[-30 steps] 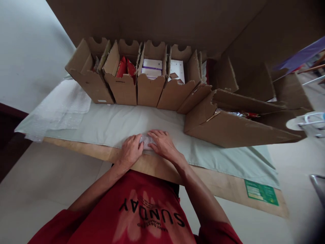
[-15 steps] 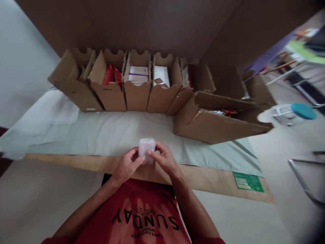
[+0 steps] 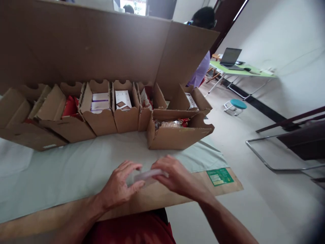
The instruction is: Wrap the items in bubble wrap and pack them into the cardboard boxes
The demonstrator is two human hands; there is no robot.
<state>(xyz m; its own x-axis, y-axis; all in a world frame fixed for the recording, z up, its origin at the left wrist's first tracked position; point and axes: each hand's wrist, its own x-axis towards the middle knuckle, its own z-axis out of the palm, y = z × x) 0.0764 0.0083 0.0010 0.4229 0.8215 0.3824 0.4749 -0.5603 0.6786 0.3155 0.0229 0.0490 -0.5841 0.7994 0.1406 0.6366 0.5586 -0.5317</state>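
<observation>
A small, flat, whitish packet (image 3: 148, 175), partly see-through and smeared by motion, is held above the table's front edge. My right hand (image 3: 175, 174) pinches its right end between thumb and fingers. At its left end, my left hand (image 3: 120, 183) curls thumb and fingers around the packet's edge, where a clear film-like part shows. The packet is tilted so that mostly its narrow side shows. Its exact kind cannot be made out.
Cardboard file boxes (image 3: 103, 123) stand in a row behind, holding red packets (image 3: 69, 107) and white boxes (image 3: 123, 99). Another cardboard box (image 3: 175, 137) lies crosswise at right. A tall cardboard screen (image 3: 101, 47) rises behind; a person (image 3: 203, 18) is beyond it. A green card (image 3: 219, 177) lies on the table edge.
My view has swung up and to the right. The packet has turned from its broad face to its edge, and my hands have spread to its two ends.
</observation>
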